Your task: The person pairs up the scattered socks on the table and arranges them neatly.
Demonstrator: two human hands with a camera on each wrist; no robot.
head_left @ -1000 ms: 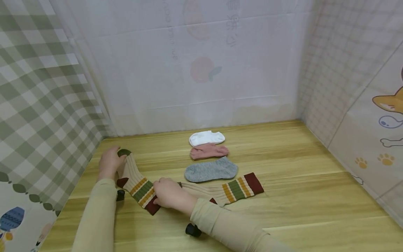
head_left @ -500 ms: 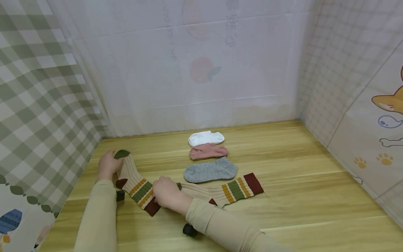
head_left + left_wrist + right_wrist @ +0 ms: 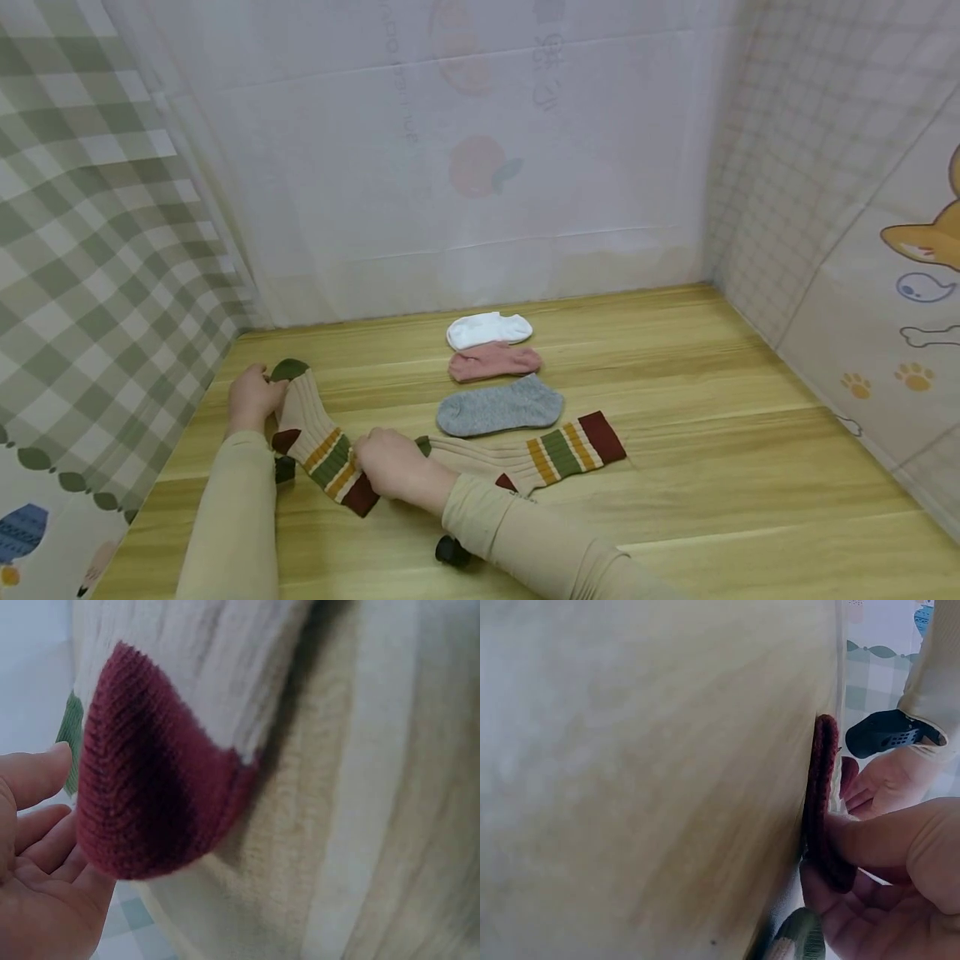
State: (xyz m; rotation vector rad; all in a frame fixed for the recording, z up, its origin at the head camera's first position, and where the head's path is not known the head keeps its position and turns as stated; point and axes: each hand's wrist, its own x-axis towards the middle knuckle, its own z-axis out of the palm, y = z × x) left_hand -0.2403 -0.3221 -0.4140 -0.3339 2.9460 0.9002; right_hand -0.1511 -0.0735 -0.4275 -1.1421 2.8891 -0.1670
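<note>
A beige ribbed crew sock [image 3: 307, 404] with a green toe, maroon heel and striped leg lies slanted on the left of the wooden table. My left hand [image 3: 252, 398] pinches its foot just below the green toe; in the left wrist view the maroon heel [image 3: 150, 780] hides part of the fingers. With thumb and fingers, my right hand [image 3: 397, 467] pinches the maroon cuff [image 3: 823, 802] at the other end. The matching crew sock [image 3: 517, 458] lies sideways to the right, its toe partly behind my right hand.
Above the matching sock, a grey ankle sock [image 3: 500, 408], a pink sock [image 3: 495, 361] and a white sock [image 3: 489, 331] lie in a column on the wooden table [image 3: 712, 467]. Patterned cloth walls [image 3: 480, 233] enclose the back and both sides.
The left sock's toe end has shifted slightly left and toward me with my left hand. My right hand's fingers have moved a little left along the cuff. The other socks stay put.
</note>
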